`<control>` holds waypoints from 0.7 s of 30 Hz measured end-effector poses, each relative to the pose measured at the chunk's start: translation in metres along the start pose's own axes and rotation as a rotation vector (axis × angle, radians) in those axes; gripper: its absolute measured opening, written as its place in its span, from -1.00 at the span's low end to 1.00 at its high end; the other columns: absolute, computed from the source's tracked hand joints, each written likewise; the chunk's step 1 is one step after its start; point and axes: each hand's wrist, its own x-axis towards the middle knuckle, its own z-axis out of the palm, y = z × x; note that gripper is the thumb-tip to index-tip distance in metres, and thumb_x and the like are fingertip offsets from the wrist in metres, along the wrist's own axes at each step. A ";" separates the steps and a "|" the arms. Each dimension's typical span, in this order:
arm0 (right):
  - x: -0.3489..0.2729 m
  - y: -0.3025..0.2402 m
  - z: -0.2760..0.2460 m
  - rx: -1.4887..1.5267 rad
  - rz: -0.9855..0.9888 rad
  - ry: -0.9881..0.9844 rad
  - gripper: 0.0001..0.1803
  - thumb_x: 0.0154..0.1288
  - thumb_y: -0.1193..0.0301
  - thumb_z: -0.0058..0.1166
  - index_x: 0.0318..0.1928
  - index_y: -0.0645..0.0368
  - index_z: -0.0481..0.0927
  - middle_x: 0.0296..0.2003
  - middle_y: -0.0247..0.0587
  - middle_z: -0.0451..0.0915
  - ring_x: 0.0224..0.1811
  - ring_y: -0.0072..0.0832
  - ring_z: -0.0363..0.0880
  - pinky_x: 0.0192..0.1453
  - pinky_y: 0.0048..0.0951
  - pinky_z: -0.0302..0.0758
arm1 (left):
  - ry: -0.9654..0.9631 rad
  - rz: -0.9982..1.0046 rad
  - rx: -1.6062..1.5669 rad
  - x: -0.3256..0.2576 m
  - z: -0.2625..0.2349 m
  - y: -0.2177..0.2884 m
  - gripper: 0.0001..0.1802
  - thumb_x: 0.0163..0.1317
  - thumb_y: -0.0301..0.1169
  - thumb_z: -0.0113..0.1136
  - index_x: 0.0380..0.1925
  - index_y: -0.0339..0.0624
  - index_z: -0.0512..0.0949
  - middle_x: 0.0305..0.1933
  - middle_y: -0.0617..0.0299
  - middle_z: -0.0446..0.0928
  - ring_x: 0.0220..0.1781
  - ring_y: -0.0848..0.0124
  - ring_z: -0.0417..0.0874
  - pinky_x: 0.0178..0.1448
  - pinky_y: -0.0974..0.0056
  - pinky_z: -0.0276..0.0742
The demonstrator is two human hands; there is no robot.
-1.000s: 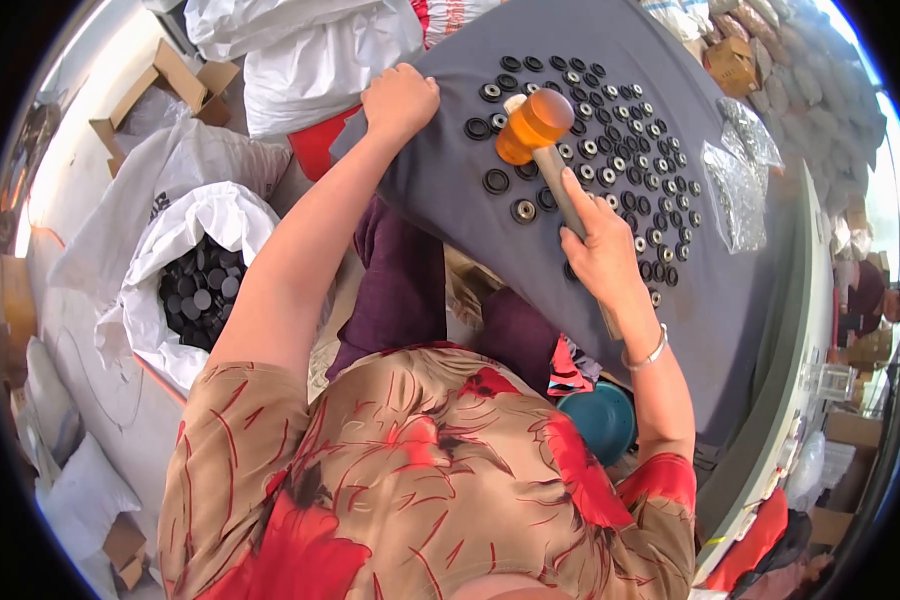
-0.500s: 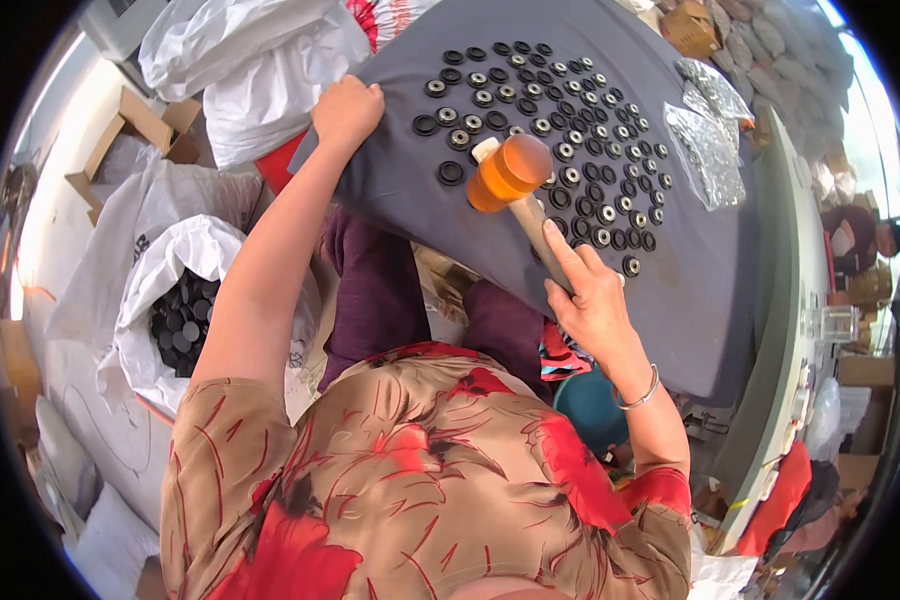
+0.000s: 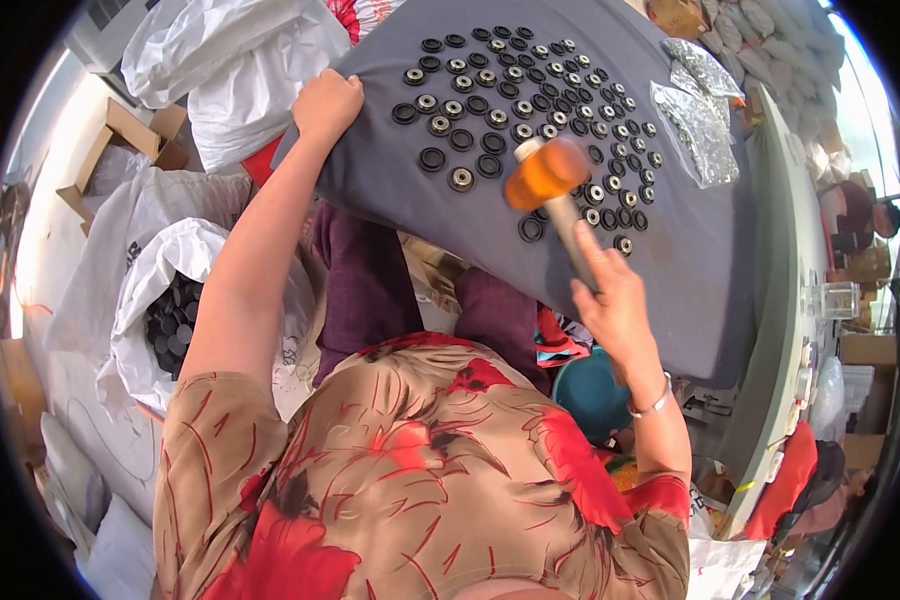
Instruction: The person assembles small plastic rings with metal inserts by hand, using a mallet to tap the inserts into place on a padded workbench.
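Note:
My right hand [image 3: 615, 300] grips the pale handle of a mallet with an orange head [image 3: 548, 172], raised over a grey cloth-covered board [image 3: 670, 240]. Rows of several small black round parts [image 3: 530, 95], some with shiny metal centres, lie on the board. The mallet head hangs above the near end of those rows. My left hand [image 3: 325, 103] is closed on the board's left edge, fingers curled over it.
A white sack [image 3: 160, 300] full of black round parts stands open at my left. More white sacks [image 3: 230, 70] and a cardboard box [image 3: 130, 140] lie behind it. Clear bags of small metal pieces [image 3: 700, 110] rest on the board's far right. A teal bowl [image 3: 590, 390] sits below the board.
The mallet has moved right and down the board, its head now blurred over the near rows. The view shifted, so the board and left hand appear lower.

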 end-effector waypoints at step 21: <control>0.037 0.018 0.006 -0.086 0.097 -0.005 -0.17 0.04 0.56 0.18 0.39 -0.09 0.30 -0.37 -0.06 0.46 -0.36 -0.13 0.52 -0.16 -0.20 0.49 | 0.004 -0.015 0.004 -0.002 0.002 0.000 -0.45 0.28 -0.07 -0.04 -0.10 -0.41 0.55 -0.05 -0.18 0.59 0.05 -0.07 0.60 0.14 -0.05 0.48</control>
